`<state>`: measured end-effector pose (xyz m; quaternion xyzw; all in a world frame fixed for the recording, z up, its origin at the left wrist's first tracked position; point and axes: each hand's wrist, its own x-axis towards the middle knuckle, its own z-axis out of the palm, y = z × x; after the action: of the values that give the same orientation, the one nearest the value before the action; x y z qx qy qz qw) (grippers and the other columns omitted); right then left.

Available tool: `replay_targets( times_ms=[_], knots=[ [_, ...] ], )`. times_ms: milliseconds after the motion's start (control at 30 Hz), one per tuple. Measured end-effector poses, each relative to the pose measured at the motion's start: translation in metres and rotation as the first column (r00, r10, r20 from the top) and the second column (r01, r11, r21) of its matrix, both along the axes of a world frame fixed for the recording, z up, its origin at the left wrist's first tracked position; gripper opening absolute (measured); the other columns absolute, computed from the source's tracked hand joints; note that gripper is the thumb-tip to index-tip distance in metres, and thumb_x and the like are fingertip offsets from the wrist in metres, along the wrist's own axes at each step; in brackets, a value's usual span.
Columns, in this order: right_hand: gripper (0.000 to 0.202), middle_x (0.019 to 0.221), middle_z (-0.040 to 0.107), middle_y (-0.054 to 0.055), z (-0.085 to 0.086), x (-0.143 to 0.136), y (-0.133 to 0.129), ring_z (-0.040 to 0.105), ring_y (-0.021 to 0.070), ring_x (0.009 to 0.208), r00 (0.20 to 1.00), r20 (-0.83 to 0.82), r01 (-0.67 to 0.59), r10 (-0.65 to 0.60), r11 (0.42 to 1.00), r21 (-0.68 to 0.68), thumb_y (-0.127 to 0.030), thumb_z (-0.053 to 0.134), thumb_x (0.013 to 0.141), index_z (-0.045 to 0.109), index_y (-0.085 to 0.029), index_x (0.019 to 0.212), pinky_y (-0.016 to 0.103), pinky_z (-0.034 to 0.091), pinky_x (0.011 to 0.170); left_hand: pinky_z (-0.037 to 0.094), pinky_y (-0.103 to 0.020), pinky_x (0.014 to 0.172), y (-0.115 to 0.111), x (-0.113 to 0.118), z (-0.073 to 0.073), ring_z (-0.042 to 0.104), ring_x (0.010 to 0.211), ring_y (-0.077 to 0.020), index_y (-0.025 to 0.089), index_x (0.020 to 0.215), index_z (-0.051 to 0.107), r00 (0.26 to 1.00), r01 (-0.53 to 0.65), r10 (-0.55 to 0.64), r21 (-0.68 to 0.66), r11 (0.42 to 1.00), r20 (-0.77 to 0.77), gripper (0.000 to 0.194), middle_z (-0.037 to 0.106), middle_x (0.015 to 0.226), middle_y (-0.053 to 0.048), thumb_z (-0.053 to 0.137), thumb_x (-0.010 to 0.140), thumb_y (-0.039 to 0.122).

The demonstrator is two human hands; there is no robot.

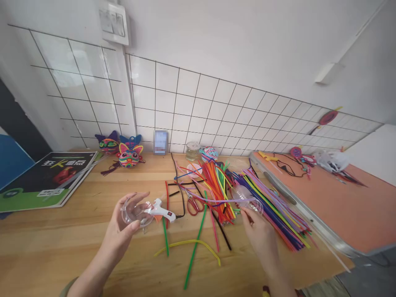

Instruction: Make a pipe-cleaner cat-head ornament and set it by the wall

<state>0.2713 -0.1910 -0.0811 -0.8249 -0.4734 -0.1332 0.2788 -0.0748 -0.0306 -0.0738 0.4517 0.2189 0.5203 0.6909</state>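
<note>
Holding a clear half-shell and, apparently, a second clear piece well apart above the bench.
Gripping the first in the fingers of the left hand, beside a white glue gun; seemingly pinching the second in those of the right hand, near bundled pipe cleaners. Barely begun, judging by looks: not yet joined or covered.

A single head-worn camera looks forward and down across the wooden tabletop, with the left hand and right hand close before it; its wide view reaches the tiled wall beyond.
</note>
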Motion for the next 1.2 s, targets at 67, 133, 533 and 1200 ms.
replay_targets(
  times_ms=[67,133,533,1200],
  knots=[
    [0.037,0.095,0.074,0.013,-0.003,0.018,-0.008,0.070,0.0260,0.079,0.998,0.018,0.064,-0.063,0.997,-0.048,-0.039,0.040,0.088,0.070,-0.017,0.093,0.035,0.051,0.070,0.056,-0.037,0.078,0.001,0.000,-0.002,0.063,0.098,-0.0260,0.030,0.116,0.054,1.000,-0.015,0.015,-0.004,1.000,0.019,0.058,0.060,0.122,-0.010,0.080,0.065,0.036],
    [0.035,0.088,0.074,0.013,-0.006,0.031,-0.016,0.069,0.0272,0.074,0.994,0.024,0.104,-0.103,0.991,-0.080,-0.037,0.040,0.087,0.069,-0.017,0.090,0.036,0.050,0.065,0.055,-0.036,0.077,0.001,0.001,-0.003,0.063,0.093,-0.0249,0.028,0.116,0.054,0.999,-0.020,0.020,-0.015,1.000,0.035,0.059,0.062,0.117,-0.010,0.080,0.064,0.039],
    [0.044,0.105,0.065,0.023,-0.025,0.074,-0.007,0.062,0.0327,0.097,0.958,0.078,0.285,-0.275,0.941,-0.184,-0.028,0.044,0.085,0.054,-0.005,0.121,0.040,0.046,0.080,0.048,-0.034,0.068,0.001,0.003,-0.013,0.059,0.073,-0.0219,0.023,0.120,0.054,0.990,0.120,-0.121,0.006,0.993,0.069,0.063,0.066,0.100,-0.012,0.071,0.067,0.054],
    [0.023,0.063,0.070,0.011,-0.021,0.082,-0.015,0.066,0.0270,0.062,0.941,-0.211,0.251,-0.265,0.964,-0.092,-0.032,0.050,0.077,0.067,-0.017,0.079,0.033,0.044,0.059,0.049,-0.043,0.083,-0.003,0.004,-0.011,0.060,0.091,-0.0263,0.022,0.125,0.053,0.976,0.213,-0.213,-0.005,0.977,0.038,0.067,0.061,0.115,-0.016,0.075,0.067,0.048]
  ],
)
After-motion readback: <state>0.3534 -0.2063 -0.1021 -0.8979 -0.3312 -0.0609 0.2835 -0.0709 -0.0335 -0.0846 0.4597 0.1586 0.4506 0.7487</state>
